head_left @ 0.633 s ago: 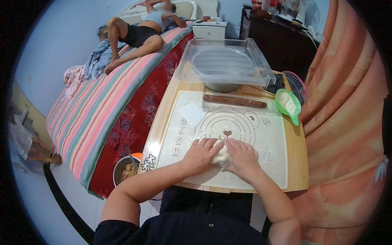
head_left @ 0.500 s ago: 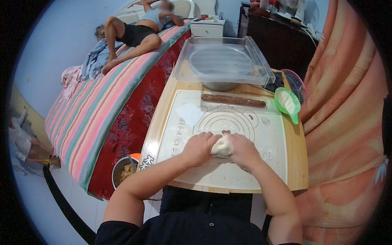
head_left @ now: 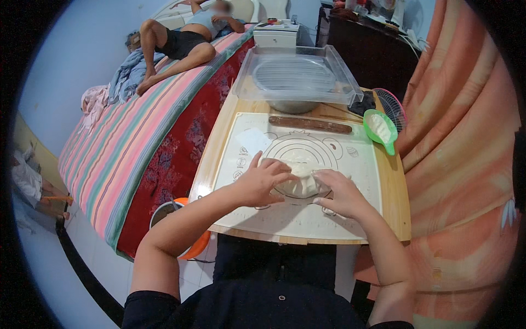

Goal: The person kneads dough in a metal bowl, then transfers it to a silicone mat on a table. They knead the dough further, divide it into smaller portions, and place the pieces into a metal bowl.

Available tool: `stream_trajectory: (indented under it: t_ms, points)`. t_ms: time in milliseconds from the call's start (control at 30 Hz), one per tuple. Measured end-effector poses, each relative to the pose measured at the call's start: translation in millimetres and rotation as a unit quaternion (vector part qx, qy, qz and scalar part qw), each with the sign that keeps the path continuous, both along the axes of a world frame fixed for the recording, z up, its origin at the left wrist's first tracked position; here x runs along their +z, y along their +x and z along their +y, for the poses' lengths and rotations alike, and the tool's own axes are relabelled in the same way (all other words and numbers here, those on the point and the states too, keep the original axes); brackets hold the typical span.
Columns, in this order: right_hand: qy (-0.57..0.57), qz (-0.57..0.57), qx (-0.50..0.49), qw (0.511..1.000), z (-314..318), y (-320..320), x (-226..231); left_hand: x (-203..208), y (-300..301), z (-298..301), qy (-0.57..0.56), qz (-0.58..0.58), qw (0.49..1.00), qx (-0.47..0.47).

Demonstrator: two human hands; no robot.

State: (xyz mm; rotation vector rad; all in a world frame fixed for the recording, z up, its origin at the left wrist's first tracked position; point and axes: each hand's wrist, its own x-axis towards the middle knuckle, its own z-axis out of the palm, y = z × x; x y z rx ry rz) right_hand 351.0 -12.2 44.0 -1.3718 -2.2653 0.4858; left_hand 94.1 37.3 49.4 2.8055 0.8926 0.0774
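Observation:
A pale lump of dough point(head_left: 303, 185) lies on the white printed kneading mat point(head_left: 350, 227), its top creased and uneven. At its left side is my left hand point(head_left: 267, 181), fingers apart and curved toward the dough. My right hand point(head_left: 341, 193) is at the other side, thumb and fingers spread, fingertips at the dough's edge. Neither hand is closed round it. Beyond the dough a brown rolling pin point(head_left: 310, 124) lies across the mat. A white flat dough scraper point(head_left: 253, 140) rests on the mat's far left part.
A clear plastic bin point(head_left: 246, 82) sits over a metal bowl point(head_left: 294, 106) at the table's far end. A green scoop of flour point(head_left: 380, 129) stands at right, beside an orange curtain point(head_left: 460, 164). Left are a pot point(head_left: 163, 211) and a striped bed point(head_left: 137, 137) with a person lying point(head_left: 186, 44).
Both hands have loosened from the dough and moved apart, fingers spreading. The dough, gripped and bunched between them before, now lies wider and lower on the mat.

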Motion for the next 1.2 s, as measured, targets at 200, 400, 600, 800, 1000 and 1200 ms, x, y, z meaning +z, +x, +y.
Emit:
stream_trajectory:
  t_ms: [200, 400, 600, 800, 1000, 1200]
  points:
    - [0.046, -0.154, -0.091, 0.983, -1, -18, -5, -26, 42, 9, 0.056, -0.045, 0.996, 0.059]
    - [-0.103, -0.148, -0.104, 0.978, 33, -21, -8, -37, 54, 33, 0.017, -0.031, 0.997, 0.075]
    - [-0.157, -0.034, -0.222, 0.962, 59, -16, -27, -33, 67, 50, 0.017, -0.064, 0.987, 0.146]
    - [0.081, -0.131, -0.121, 0.981, -8, -19, -48, -55, 31, 16, 0.207, -0.065, 0.976, 0.006]
    - [-0.029, -0.125, -0.099, 0.987, -38, -18, -14, -4, 16, -12, 0.031, -0.032, 0.999, -0.012]
    - [-0.064, -0.097, -0.141, 0.983, -22, -29, -14, -25, 37, -9, -0.005, -0.003, 0.997, 0.079]
